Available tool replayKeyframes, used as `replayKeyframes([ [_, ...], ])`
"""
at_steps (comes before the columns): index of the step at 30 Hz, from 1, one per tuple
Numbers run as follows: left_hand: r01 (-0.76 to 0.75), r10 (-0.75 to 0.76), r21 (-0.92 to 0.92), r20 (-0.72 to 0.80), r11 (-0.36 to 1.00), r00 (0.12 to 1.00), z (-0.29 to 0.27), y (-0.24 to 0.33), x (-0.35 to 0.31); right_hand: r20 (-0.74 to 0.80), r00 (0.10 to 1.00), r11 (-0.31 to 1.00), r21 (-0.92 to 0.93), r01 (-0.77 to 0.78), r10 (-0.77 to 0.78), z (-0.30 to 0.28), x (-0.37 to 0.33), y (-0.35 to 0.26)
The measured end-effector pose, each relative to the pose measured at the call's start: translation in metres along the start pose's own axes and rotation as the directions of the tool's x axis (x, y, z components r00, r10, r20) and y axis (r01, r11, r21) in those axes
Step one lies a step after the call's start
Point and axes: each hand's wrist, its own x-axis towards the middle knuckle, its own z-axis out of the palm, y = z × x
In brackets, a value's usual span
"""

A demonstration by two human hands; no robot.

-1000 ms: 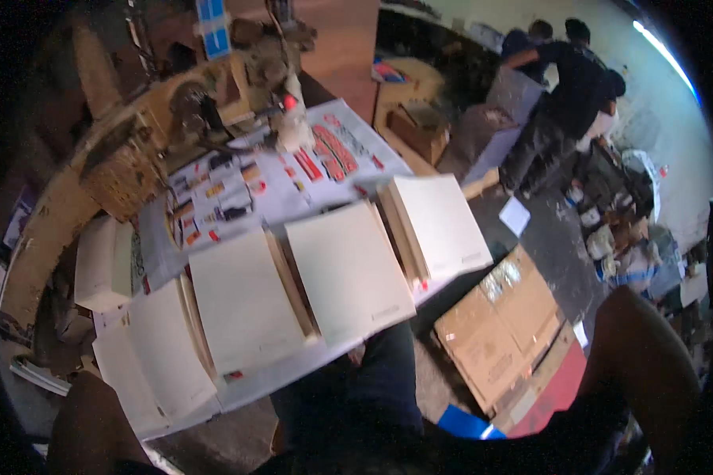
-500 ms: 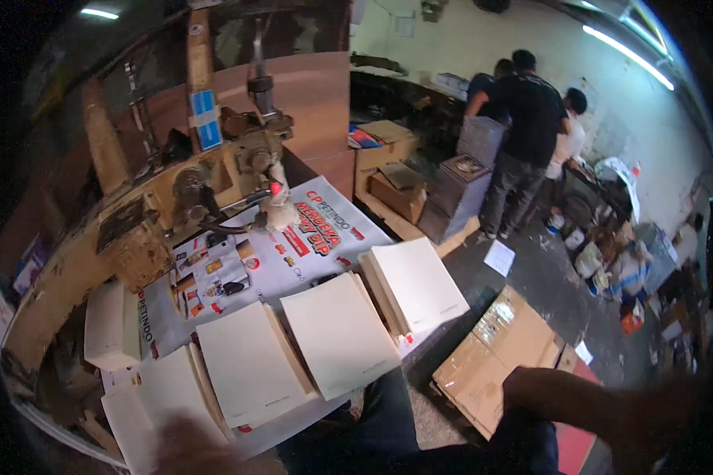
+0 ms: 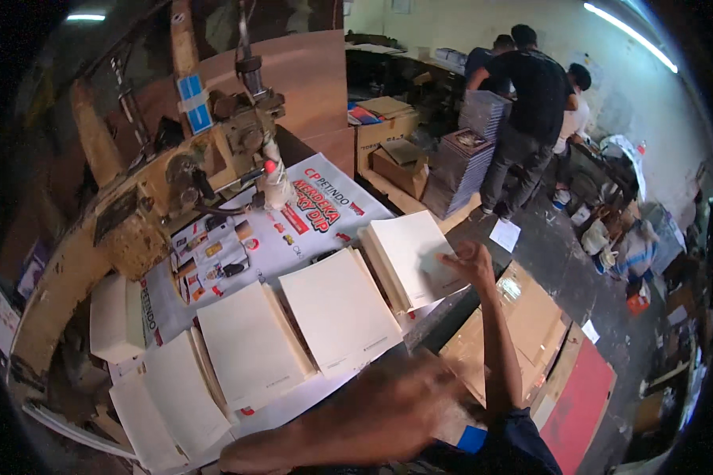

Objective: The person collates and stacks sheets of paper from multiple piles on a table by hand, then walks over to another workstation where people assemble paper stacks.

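Several thick stacks of cream paper lie fanned in a row on a printed banner sheet point(image 3: 289, 170). At the right end, my right hand point(image 3: 471, 265) is at the right edge of the rightmost paper stack point(image 3: 412, 253). Its fingers are bent, with the fingertips touching the top page. My left hand point(image 3: 424, 388) is smeared by motion and its fingers cannot be made out. That forearm crosses the lower middle, in front of the second paper stack point(image 3: 337, 309). Further left lie a third paper stack point(image 3: 250, 340) and a split pair of paper piles point(image 3: 170, 396).
An old tan machine point(image 3: 127, 229) with levers arches over the table's left side. Another cream block point(image 3: 115, 317) stands beneath it. Flattened cardboard point(image 3: 503, 332) and a red board point(image 3: 582, 404) lie at right. Beyond, people point(image 3: 527, 111) stand beside tall stacks point(image 3: 455, 174).
My right hand has moved from the lower right up to the rightmost paper stack. My left arm has swung rightward from the lower left across the front. The view has shifted slightly.
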Motion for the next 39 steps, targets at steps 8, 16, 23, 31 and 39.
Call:
replayKeyframes([
  [8,0.648,-0.644,0.162,-0.083,0.744,0.761,0.100,-0.102,-0.018,-0.055,0.996,0.983,0.166,0.083,-0.074,0.015,0.001,0.034],
  [16,0.621,-0.764,-0.540,-0.066,0.569,0.642,0.075,-0.117,-0.055,-0.148,0.916,0.898,0.190,0.397,-0.373,0.008,0.006,0.029],
  [23,0.540,-0.911,-0.737,-0.288,0.407,0.294,0.031,-0.073,-0.140,0.088,0.992,0.855,0.518,0.031,-0.090,-0.009,-0.043,-0.023],
  [31,0.885,-0.835,0.212,-0.298,0.414,0.462,0.026,-0.050,-0.171,0.460,0.863,0.816,0.567,-0.107,-0.207,0.068,-0.105,-0.083],
  [39,0.885,-0.845,-0.178,-0.423,0.431,0.327,0.017,-0.043,-0.207,0.605,0.751,0.546,0.548,-0.634,0.264,0.095,-0.098,-0.089],
])
